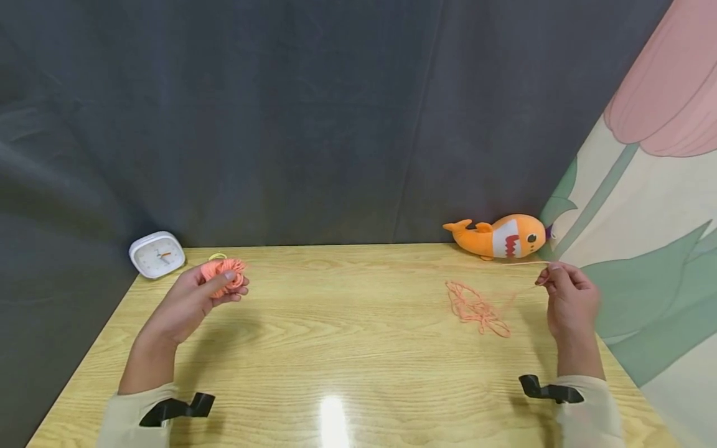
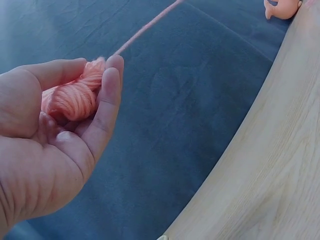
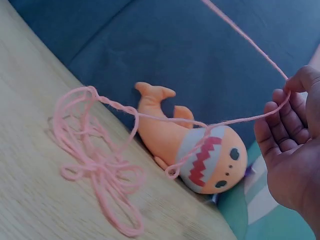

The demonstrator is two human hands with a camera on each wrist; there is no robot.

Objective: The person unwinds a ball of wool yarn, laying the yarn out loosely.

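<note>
A small ball of coral-pink yarn (image 1: 215, 270) is gripped in my left hand (image 1: 187, 303), raised over the left side of the table. In the left wrist view, thumb and fingers curl round the yarn ball (image 2: 75, 97), and one strand (image 2: 147, 26) runs off it up and to the right. Far to the right, my right hand (image 1: 574, 302) pinches the strand between thumb and forefinger. From that pinch the yarn bends back toward a loose, looped heap of yarn (image 1: 476, 309) on the table, seen closer as tangled loops (image 3: 100, 165) in the right wrist view.
An orange plush shark (image 1: 498, 238) lies at the back right of the wooden table (image 1: 347, 348). At the back left stands a white clock (image 1: 157, 254). A dark curtain (image 1: 280, 124) hangs behind, and a wall with painted flowers (image 1: 661, 261) borders the right side.
</note>
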